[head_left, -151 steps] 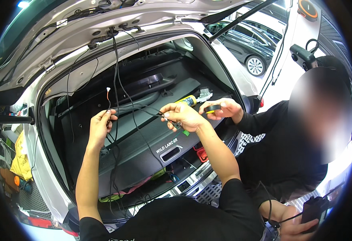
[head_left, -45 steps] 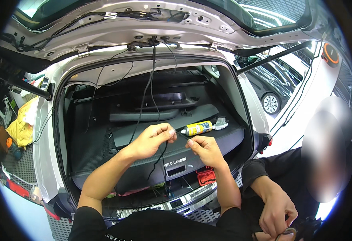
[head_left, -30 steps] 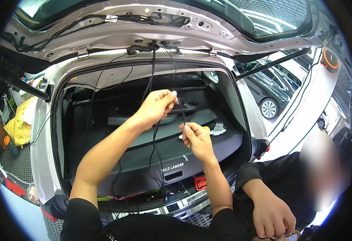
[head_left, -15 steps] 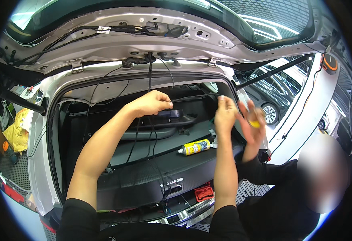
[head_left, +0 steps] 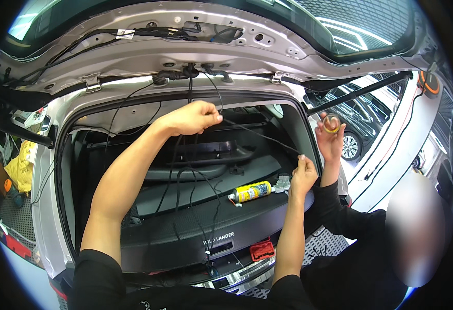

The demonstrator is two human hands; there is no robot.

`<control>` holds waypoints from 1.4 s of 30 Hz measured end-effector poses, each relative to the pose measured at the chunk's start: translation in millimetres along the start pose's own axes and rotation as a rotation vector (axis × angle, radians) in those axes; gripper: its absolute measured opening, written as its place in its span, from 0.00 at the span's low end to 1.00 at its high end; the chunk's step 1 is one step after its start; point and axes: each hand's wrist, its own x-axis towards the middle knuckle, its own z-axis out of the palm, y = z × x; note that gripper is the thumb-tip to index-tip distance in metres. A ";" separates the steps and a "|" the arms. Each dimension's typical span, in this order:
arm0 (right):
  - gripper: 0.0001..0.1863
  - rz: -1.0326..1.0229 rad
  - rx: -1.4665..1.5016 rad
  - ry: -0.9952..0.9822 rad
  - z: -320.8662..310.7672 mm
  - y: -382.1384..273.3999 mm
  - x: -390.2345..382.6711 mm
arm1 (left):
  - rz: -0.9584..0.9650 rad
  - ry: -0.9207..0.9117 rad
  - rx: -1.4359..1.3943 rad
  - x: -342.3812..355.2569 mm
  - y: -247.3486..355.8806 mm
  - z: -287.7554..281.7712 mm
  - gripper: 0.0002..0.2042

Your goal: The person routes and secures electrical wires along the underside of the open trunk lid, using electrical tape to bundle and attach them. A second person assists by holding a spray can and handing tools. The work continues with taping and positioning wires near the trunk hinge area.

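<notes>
While hands (head_left: 195,118) hold black cable (head_left: 261,134), pinched spots hidden, ends unclear

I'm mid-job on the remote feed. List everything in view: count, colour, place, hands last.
Held cable: one, black, stretched between both hands
Hanging cables: several, black, below the tailgate hinge line
Tailgate: one, silver, raised overhead
Trim pieces: at least two, dark, in the boot
Can: one, yellow, lying in the boot
Tray: one, red, near the sill
Bag: one, yellow, far left
Car: one, black, behind right
Roll, likely tape: one, yellowish-brown, in co-worker's hand
Left hand: one, bare, fingers pinching cable
Right hand: one, bare, likewise
</notes>
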 end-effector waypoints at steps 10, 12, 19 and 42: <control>0.13 0.271 -0.125 -1.033 -8.9 -38.3 -96.7 | 0.062 0.861 0.006 72.5 -22.4 42.2 0.12; 0.12 0.187 -0.189 -1.099 -6.4 -41.0 -97.8 | 0.051 0.794 -0.650 86.7 -24.3 56.6 0.10; 0.06 -0.601 -0.355 -0.061 -18.1 -99.4 -59.0 | 0.002 0.734 -0.870 73.5 -33.9 47.5 0.10; 0.07 -0.754 -0.455 -0.487 7.3 -130.6 -26.4 | 0.015 0.625 -0.643 44.1 -72.8 26.7 0.22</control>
